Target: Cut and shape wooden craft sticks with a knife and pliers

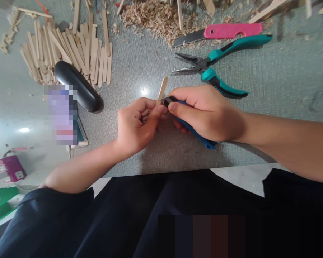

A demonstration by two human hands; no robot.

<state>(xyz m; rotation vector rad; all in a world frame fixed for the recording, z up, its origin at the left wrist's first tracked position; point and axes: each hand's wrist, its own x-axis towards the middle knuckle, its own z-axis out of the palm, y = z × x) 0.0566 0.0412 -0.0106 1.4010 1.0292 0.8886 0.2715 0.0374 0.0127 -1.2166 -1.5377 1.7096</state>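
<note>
Upright between the thumb and fingers of my left hand (140, 123) is a wooden craft stick (163, 87), its rounded end pointing away from me. My right hand (207, 113) is wrapped round a blue utility knife (190, 125) with a black and metal head. The knife's tip meets the stick's edge, or lies very close to it, just above my left thumb. My fingers hide the lower part of the stick and much of the knife's handle. Beyond my right hand lie needle-nose pliers (203, 64) with teal grips, jaws apart.
Many craft sticks (79, 52) lie heaped at the far left, beside a black oblong case (78, 86) and a phone (80, 130). Wood shavings (158, 18) cover the far middle, with a pink-handled folding saw (233, 30) at their edge. A purple box (12, 167) is at the left.
</note>
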